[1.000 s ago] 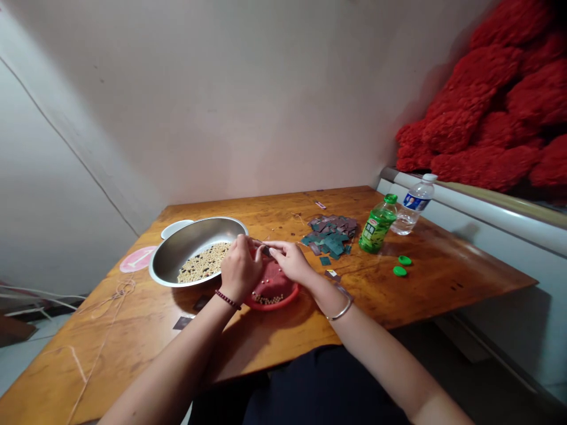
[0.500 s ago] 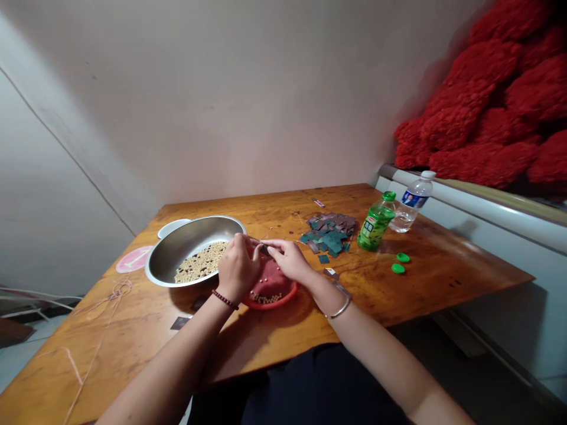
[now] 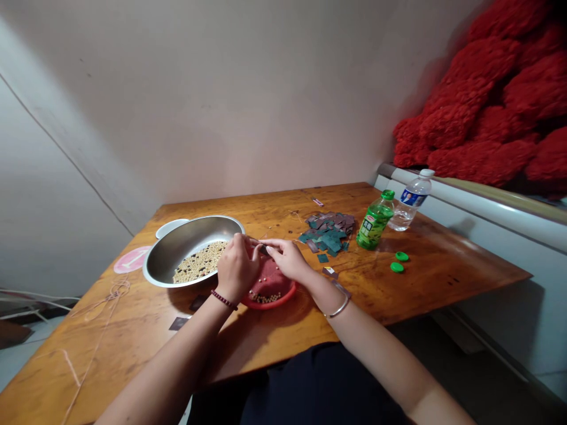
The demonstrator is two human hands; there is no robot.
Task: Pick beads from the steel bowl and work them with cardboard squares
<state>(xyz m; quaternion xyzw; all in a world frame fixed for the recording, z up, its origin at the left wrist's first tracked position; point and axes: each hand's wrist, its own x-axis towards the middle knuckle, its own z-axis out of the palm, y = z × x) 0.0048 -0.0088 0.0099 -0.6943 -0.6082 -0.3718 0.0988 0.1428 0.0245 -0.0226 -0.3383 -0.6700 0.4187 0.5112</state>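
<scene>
My left hand [image 3: 239, 264] and my right hand [image 3: 287, 258] meet over a red mesh basket [image 3: 264, 306], fingers closed in a pinch. Between the fingertips shows a small dark piece [image 3: 263, 249], too covered to name; both hands grip it. Pale round beans or beads [image 3: 268, 297] lie in the basket's near side. Left of my left hand, a tilted steel bowl [image 3: 170, 257] holds many pale beads [image 3: 199, 264] with some dark ones among them. Beyond my right hand lies a heap of green and brown square pieces [image 3: 330, 230].
A green drink bottle [image 3: 374, 221] and a water bottle [image 3: 411, 200] stand at right, with two green caps [image 3: 397, 267] before them. A pink disc [image 3: 129, 260], loose string [image 3: 100, 339] and a dark square [image 3: 178, 323] lie at left. Red fluffy bundles [image 3: 482, 106] are piled behind.
The whole view has shifted very slightly. My hands stay together over the basket with almost the same grip.
</scene>
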